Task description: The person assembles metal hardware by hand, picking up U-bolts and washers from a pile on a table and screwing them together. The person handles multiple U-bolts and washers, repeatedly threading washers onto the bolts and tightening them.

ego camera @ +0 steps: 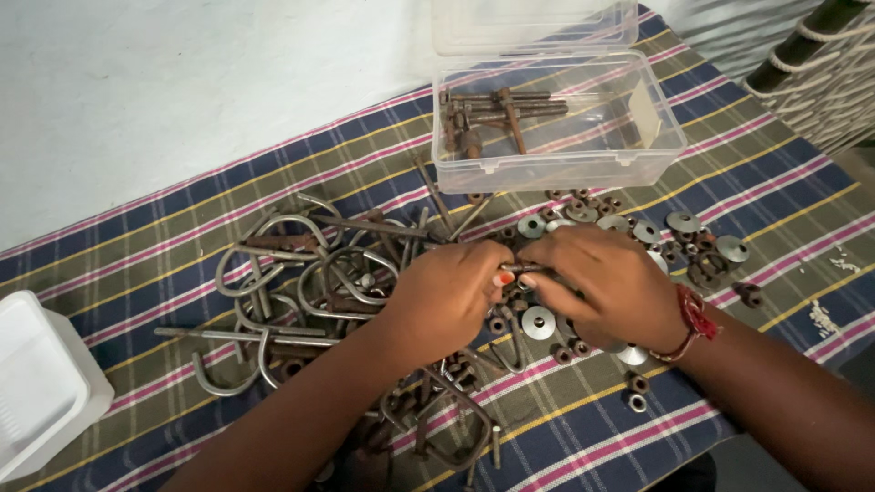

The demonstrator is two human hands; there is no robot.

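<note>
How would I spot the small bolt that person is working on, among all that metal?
Find the clear plastic box on the striped cloth. Below it, both hands meet over the pile. The short rusty bolt is pinched between their fingertips, the only piece lifted off the cloth.

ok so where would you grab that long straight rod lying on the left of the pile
Grip the long rod near its bare left end, coming from above with a pinch across its width. It lies flat on the striped cloth, and its right part runs under the bent U-bolts, so that end looks harder to reach.
</note>
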